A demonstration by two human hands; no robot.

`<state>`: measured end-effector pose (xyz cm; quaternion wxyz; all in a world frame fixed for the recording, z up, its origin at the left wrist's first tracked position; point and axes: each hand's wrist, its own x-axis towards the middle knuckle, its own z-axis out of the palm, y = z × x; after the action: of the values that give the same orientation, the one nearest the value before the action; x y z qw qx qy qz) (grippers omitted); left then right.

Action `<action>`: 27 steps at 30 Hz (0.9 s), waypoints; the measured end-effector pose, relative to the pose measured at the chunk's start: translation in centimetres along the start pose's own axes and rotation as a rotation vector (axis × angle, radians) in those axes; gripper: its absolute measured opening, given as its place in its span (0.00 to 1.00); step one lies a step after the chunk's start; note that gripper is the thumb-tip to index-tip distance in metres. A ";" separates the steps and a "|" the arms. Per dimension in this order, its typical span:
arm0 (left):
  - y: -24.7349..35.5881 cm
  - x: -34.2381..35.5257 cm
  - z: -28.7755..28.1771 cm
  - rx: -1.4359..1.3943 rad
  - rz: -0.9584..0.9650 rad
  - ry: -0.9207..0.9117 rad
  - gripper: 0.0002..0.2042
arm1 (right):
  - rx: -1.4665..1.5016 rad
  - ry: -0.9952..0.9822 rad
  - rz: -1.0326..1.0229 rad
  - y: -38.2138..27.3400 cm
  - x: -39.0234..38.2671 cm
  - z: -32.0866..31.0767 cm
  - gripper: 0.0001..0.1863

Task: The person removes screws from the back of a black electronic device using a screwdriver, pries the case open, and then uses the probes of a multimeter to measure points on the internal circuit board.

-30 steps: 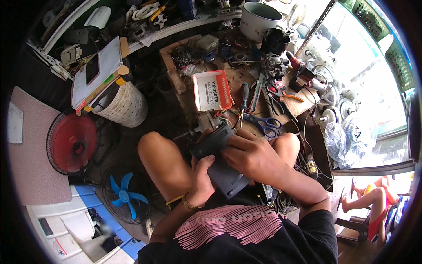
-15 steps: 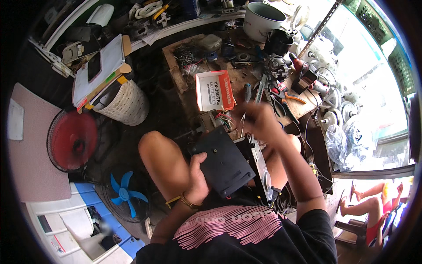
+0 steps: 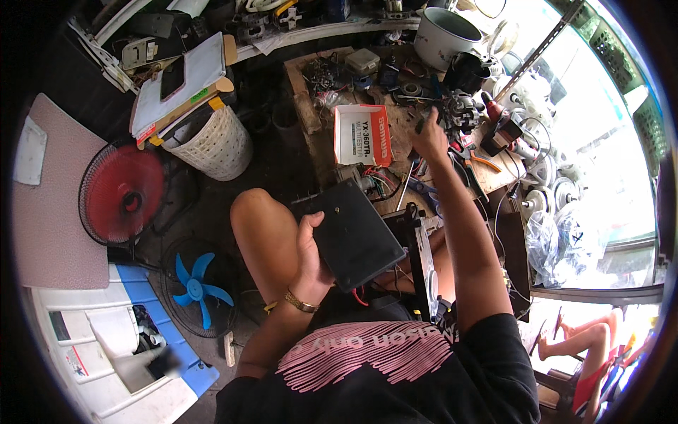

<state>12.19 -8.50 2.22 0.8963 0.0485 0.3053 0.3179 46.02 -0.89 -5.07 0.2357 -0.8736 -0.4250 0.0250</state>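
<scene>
My left hand [image 3: 311, 254] grips a flat black rectangular casing [image 3: 357, 237], thumb on its face near a small screw. A red wire hangs below the casing's lower edge. Beside it, close to my lap, stands an opened unit with a pale metal side plate [image 3: 426, 268]. My right hand [image 3: 431, 141] is stretched out over the workbench among the tools. Its fingers are curled by a small dark object I cannot identify. A thin metal rod [image 3: 405, 185] leans between the casing and my right forearm.
A red-and-white cardboard box [image 3: 361, 134] lies on the wooden bench [image 3: 311, 106]. Orange-handled pliers [image 3: 486, 162] and a red power tool [image 3: 494, 106] are at the right. A white basket [image 3: 212, 145], a red fan [image 3: 123, 191] and a blue-bladed fan [image 3: 196, 288] stand left. Another person's legs [image 3: 583, 339] show lower right.
My right hand has moved away from the unit near my lap, forward to the tools on the bench. My left hand still holds the casing. The whole view has shifted slightly.
</scene>
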 end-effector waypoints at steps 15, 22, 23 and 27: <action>-0.5 -0.3 0.7 0.110 0.136 -0.019 0.20 | 0.747 0.567 -0.570 -9.8 -5.0 -27.3 0.29; 0.5 1.1 0.2 0.097 -0.005 0.009 0.23 | 0.594 0.698 -0.586 -11.7 -7.2 -26.4 0.26; 0.9 1.5 -0.1 0.078 0.016 -0.020 0.22 | 0.805 0.685 -0.592 -11.8 -6.7 -26.7 0.25; 2.6 2.7 1.8 0.041 0.087 -0.056 0.21 | 1.011 0.521 -0.671 -12.1 -7.2 -30.8 0.16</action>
<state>13.46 -4.70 3.00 0.8887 0.0892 0.2840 0.3487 40.05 -11.94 26.37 0.7069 -0.4529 -0.5393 -0.0658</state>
